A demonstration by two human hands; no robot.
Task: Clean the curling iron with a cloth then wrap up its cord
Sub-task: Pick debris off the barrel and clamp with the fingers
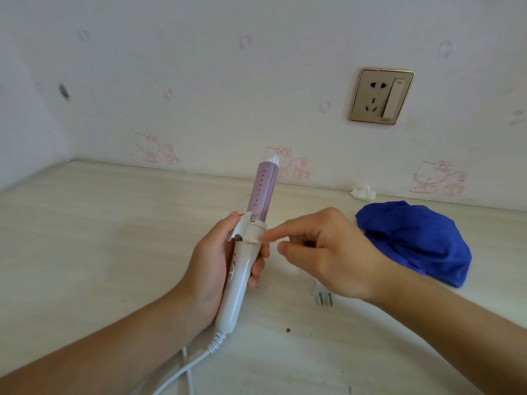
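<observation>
Lilac-barrelled curling iron (251, 238) stands near-upright, tip toward wall, left hand (211, 266) gripping.

A gold-framed wall socket (381, 96) sits above the pale counter (85, 223). A crumpled white tissue (362, 192) lies against the cartoon-cat wallpaper (155, 149).

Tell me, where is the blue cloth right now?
The blue cloth lies crumpled on the table at the right of the head view, just beyond the right hand, below the wall socket.
</observation>
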